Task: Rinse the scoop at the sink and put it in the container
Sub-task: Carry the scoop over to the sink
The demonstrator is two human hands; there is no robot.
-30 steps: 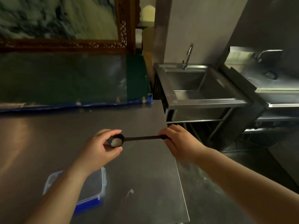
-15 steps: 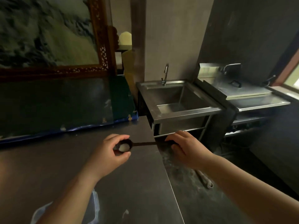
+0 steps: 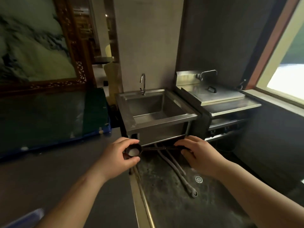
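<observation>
Together, both hands [image 3: 121, 153] [image 3: 199, 153] pinch the scoop [image 3: 134, 151].

From my remote seat I see a dim kitchen corner with a pale plaster pillar [image 3: 144, 46] against a dark grey wall [image 3: 218, 38], and daylight comes in through a window [image 3: 286, 76] with a reddish frame at the right. At the left a large landscape painting [image 3: 29, 46] in a carved wooden frame hangs above a steel worktable [image 3: 57, 175], with a dark green board [image 3: 49, 116] edged in blue leaning behind the tabletop. A lidded steel unit [image 3: 218, 96] with its own tap stands under the window, and on the mottled dark floor [image 3: 172, 203] I make out two grey hoses [image 3: 179, 173] and a round drain grate [image 3: 198, 179].
</observation>
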